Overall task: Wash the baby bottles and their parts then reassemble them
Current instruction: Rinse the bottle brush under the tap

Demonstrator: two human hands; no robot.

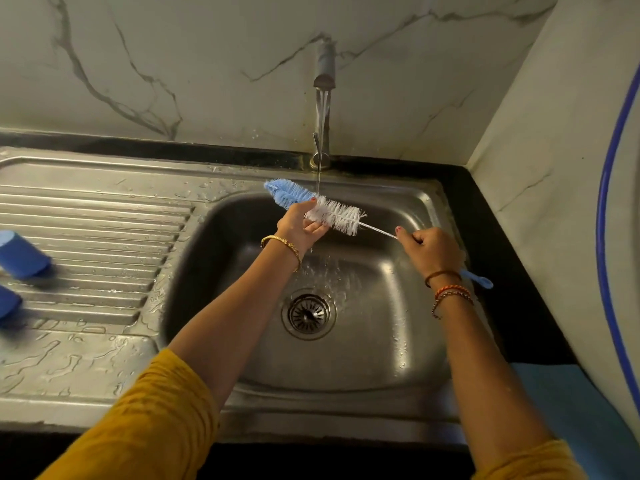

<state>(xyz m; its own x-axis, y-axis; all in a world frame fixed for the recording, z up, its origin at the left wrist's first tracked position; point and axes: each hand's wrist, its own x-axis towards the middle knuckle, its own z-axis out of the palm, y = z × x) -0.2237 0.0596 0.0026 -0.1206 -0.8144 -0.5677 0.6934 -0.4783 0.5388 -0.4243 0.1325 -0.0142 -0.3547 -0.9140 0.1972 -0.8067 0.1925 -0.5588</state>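
Note:
A long bottle brush (341,214) with a blue tip and white bristles is held across the steel sink basin (398,327), under the thin stream running from the tap (325,81). My left hand (301,225) grips the bristle head from below, fingers curled round it. My right hand (431,249) grips the twisted wire stem, and the blue handle end (479,278) sticks out behind the wrist. Two blue bottle parts (22,254) (8,301) lie on the ribbed drainboard at the far left, blurred and cut off by the frame edge.
The wet drainboard (97,237) fills the left side. The drain strainer (308,313) sits in the basin floor. A black counter strip (485,216) runs to the right, with a white rounded object edged in blue (602,220) beyond. A marble wall stands behind.

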